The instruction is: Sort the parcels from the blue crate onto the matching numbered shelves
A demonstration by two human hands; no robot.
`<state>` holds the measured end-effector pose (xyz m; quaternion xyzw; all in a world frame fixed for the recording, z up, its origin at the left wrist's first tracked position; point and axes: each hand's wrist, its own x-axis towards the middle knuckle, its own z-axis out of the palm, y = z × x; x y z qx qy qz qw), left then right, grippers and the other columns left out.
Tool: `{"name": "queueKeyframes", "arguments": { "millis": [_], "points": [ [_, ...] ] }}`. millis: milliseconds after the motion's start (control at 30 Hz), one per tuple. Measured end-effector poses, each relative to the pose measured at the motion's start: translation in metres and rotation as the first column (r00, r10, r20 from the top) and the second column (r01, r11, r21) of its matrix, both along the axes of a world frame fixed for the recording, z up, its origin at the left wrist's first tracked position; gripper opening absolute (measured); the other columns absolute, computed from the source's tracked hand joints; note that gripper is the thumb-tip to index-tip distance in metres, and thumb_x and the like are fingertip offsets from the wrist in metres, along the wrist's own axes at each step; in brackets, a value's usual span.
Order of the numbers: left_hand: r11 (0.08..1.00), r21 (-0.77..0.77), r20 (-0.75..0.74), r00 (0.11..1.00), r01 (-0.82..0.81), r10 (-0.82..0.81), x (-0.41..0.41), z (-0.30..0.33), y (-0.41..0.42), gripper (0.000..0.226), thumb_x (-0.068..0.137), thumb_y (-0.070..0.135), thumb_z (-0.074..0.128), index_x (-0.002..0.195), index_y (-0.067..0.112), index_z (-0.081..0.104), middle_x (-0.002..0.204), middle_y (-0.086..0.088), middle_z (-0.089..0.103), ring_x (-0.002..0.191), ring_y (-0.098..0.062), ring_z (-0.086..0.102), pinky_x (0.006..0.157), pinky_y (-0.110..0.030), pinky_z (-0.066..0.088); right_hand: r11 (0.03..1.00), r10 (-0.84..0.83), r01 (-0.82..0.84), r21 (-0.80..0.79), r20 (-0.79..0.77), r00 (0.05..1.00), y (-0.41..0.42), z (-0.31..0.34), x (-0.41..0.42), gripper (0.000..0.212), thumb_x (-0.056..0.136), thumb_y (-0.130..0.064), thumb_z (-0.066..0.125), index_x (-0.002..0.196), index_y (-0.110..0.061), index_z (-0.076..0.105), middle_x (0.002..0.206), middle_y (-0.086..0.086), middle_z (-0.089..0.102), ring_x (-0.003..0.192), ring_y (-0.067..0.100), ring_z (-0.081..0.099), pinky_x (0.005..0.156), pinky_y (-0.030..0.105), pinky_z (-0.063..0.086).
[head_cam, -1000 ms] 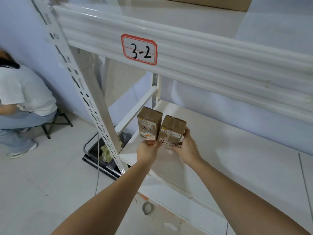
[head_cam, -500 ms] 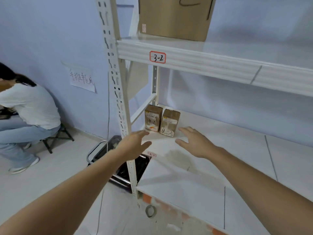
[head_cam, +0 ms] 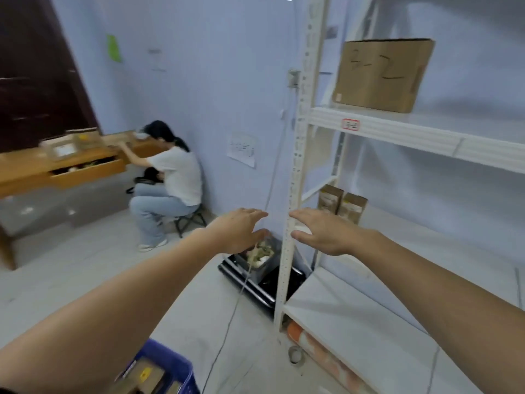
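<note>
Your left hand [head_cam: 240,233] and right hand [head_cam: 324,233] are hanging in the air in front of the white rack [head_cam: 292,172], fingers stretched out and loosely spread, holding nothing. Two small brown parcels [head_cam: 342,203] are standing upright side by side, touching, at the left end of the lower shelf [head_cam: 426,251]. A larger cardboard box [head_cam: 382,73] marked 3-2 is sitting on the shelf above, over a small red-framed label [head_cam: 351,125] too blurred to read. The blue crate [head_cam: 167,365] is showing at the bottom edge below your left forearm, with more brown parcels [head_cam: 145,376] lying inside it.
</note>
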<state>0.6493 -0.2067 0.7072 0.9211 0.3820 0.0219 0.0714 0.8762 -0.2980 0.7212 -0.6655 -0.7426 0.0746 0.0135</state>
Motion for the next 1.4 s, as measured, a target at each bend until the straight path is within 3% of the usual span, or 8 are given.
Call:
{"name": "queueKeyframes", "arguments": {
  "millis": [300, 633, 1000, 1400],
  "points": [
    [0.916, -0.051, -0.020, 0.918, -0.398, 0.397, -0.201, -0.005, -0.139, 0.062, 0.106, 0.055, 0.042, 0.160, 0.027, 0.032, 0.163, 0.001, 0.040, 0.147, -0.025, 0.041, 0.116, -0.043, 0.036, 0.931, 0.363, -0.364, -0.028, -0.038, 0.931, -0.028, -0.013, -0.163, 0.064, 0.106, -0.043, 0.049, 0.161, -0.017, 0.031, 0.166, 0.004, 0.034, 0.150, 0.019, 0.034, 0.120, 0.029, 0.024],
    [0.766, -0.023, -0.043, 0.766, -0.642, 0.641, -0.397, -0.002, -0.258, 0.063, 0.106, 0.054, 0.041, 0.161, 0.026, 0.029, 0.164, -0.001, 0.038, 0.149, -0.024, 0.038, 0.119, -0.042, 0.032, 0.826, 0.563, -0.563, -0.003, -0.033, 0.826, -0.081, -0.019, -0.359, 0.063, 0.106, -0.050, 0.043, 0.162, -0.026, 0.027, 0.167, -0.004, 0.031, 0.151, 0.017, 0.033, 0.123, 0.037, 0.029],
    [0.776, -0.071, -0.129, 0.777, -0.627, 0.616, -0.585, -0.049, -0.280, 0.063, 0.106, 0.055, 0.041, 0.160, 0.026, 0.031, 0.164, 0.002, 0.038, 0.149, -0.022, 0.039, 0.119, -0.041, 0.035, 0.869, 0.470, -0.490, -0.059, -0.210, 0.858, -0.129, -0.084, -0.542, 0.059, 0.107, -0.042, 0.047, 0.161, -0.023, 0.031, 0.164, -0.001, 0.037, 0.149, 0.018, 0.036, 0.122, 0.037, 0.028],
    [0.859, -0.142, -0.191, 0.866, -0.491, 0.463, -0.650, -0.123, -0.139, 0.061, 0.106, 0.055, 0.040, 0.159, 0.026, 0.033, 0.162, 0.002, 0.042, 0.146, -0.022, 0.041, 0.118, -0.041, 0.036, 0.920, 0.297, -0.341, -0.194, -0.224, 0.928, -0.037, -0.167, -0.599, 0.061, 0.107, -0.044, 0.045, 0.162, -0.025, 0.026, 0.166, -0.004, 0.034, 0.150, 0.013, 0.033, 0.122, 0.031, 0.025]
  ]
}}
